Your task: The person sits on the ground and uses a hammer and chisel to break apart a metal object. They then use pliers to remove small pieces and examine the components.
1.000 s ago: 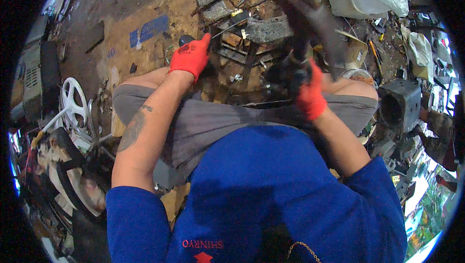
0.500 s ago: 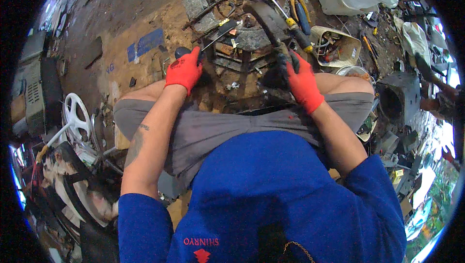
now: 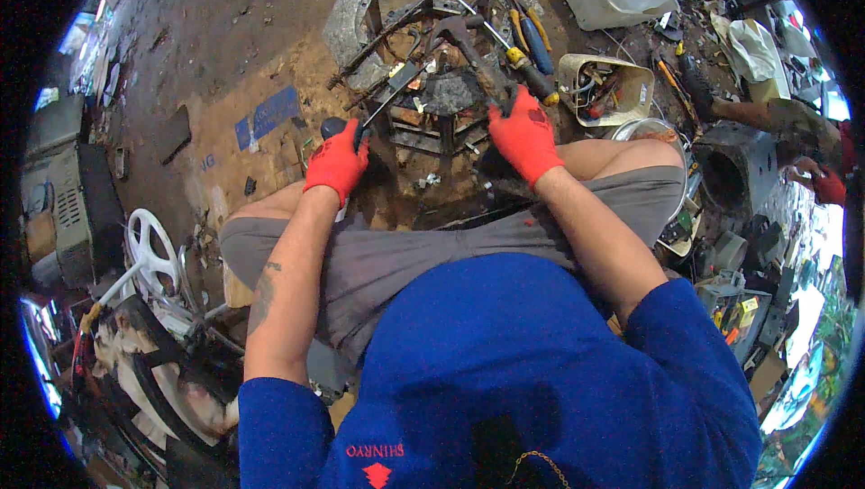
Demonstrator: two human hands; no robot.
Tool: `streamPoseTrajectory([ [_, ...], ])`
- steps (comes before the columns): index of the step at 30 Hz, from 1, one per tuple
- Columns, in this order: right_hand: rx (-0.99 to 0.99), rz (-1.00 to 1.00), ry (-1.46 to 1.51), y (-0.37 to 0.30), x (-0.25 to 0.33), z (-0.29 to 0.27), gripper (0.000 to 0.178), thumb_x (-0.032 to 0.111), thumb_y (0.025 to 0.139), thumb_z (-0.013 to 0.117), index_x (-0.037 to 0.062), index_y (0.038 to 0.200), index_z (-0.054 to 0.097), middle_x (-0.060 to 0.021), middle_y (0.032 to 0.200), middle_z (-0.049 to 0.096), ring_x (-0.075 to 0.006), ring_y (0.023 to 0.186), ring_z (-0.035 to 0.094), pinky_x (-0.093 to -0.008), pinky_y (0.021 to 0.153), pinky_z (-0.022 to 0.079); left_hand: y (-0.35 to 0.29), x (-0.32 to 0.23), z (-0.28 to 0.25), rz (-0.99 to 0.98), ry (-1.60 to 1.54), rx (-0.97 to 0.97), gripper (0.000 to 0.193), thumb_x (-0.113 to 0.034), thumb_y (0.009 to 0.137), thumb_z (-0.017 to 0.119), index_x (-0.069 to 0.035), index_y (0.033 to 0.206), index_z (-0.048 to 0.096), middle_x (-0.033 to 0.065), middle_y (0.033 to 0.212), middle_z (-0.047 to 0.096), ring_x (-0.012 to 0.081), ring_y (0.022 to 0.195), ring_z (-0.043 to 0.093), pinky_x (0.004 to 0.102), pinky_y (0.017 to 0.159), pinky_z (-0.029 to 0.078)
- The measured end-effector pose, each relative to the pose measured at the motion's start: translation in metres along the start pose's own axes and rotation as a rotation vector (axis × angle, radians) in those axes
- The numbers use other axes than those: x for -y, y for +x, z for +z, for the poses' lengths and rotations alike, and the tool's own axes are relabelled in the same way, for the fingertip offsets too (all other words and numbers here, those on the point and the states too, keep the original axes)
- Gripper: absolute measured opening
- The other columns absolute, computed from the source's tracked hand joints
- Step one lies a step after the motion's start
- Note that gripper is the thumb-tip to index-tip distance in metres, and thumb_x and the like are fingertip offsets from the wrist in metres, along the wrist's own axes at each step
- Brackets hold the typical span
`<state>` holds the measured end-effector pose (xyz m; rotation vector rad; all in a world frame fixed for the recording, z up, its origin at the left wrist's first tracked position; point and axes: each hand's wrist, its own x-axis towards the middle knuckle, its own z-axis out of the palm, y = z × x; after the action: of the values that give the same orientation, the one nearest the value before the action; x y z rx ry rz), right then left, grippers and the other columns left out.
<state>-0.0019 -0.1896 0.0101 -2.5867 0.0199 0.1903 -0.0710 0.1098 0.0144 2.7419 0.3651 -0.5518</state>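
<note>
My left hand [image 3: 338, 164], in a red glove, is closed round the dark handle of a screwdriver [image 3: 389, 100]. The screwdriver's shaft points up and right to a small dark block [image 3: 403, 75] on the work stand. My right hand [image 3: 525, 139], also red-gloved, grips a hammer [image 3: 484, 73] by its handle. The dark hammer head is above the middle of the stand, right of the screwdriver's tip. Whether it touches anything I cannot tell. Under both tools is the grey octagonal stand [image 3: 347, 27], with rusty bars across it and small scraps on top.
Right of the stand lie a yellow-and-black screwdriver [image 3: 532, 73] and pliers [image 3: 537, 41]. A cream container [image 3: 642, 83] holds wires and scraps. Cardboard [image 3: 293, 56] covers ground at left, near a white wheel [image 3: 151, 241]. Another person's gloved hand [image 3: 827, 184] shows at far right.
The hammer, blurred before, has come left and its head is nearer the screwdriver's tip. My left hand keeps its grip on the screwdriver. The whole view has shifted slightly.
</note>
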Motion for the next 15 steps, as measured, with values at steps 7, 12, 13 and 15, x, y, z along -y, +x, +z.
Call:
streamPoseTrajectory([
  [7, 0.105, -0.052, -0.145, 0.013, 0.001, -0.002, 0.069, 0.040, 0.090, 0.061, -0.0032, 0.140, 0.041, -0.0283, 0.124, 0.057, -0.0404, 0.115, 0.059, -0.0459, 0.096, 0.049, -0.002, 0.009, 0.005, 0.030, -0.024, -0.032, 0.049, -0.038, 0.094, 0.054, -0.018, 0.139, 0.049, 0.0233, 0.114, 0.067, 0.0421, 0.103, 0.064, 0.0498, 0.088, 0.051],
  [12, 0.028, -0.195, -0.251, 0.011, 0.016, -0.022, 0.072, 0.038, 0.085, 0.068, 0.0008, 0.141, 0.042, -0.0276, 0.131, 0.054, -0.0420, 0.117, 0.057, -0.0459, 0.099, 0.047, -0.003, 0.007, 0.001, 0.009, -0.038, -0.009, 0.048, -0.039, 0.094, 0.054, -0.017, 0.137, 0.051, 0.0234, 0.113, 0.067, 0.0420, 0.103, 0.064, 0.0503, 0.087, 0.051],
  [13, -0.022, -0.250, -0.252, 0.009, 0.018, -0.023, 0.073, 0.039, 0.084, 0.070, 0.0015, 0.141, 0.043, -0.0273, 0.131, 0.054, -0.0420, 0.117, 0.057, -0.0459, 0.099, 0.047, -0.003, 0.006, 0.000, 0.006, -0.048, -0.006, 0.048, -0.039, 0.094, 0.054, -0.017, 0.137, 0.051, 0.0234, 0.113, 0.067, 0.0419, 0.104, 0.064, 0.0504, 0.087, 0.051],
  [15, 0.009, -0.259, -0.130, 0.006, 0.037, -0.027, 0.075, 0.040, 0.081, 0.073, 0.0022, 0.140, 0.046, -0.0269, 0.130, 0.054, -0.0423, 0.117, 0.056, -0.0464, 0.099, 0.047, -0.004, 0.003, -0.003, -0.003, -0.063, 0.005, 0.048, -0.039, 0.094, 0.055, -0.017, 0.136, 0.051, 0.0236, 0.113, 0.067, 0.0420, 0.104, 0.064, 0.0504, 0.088, 0.051],
])
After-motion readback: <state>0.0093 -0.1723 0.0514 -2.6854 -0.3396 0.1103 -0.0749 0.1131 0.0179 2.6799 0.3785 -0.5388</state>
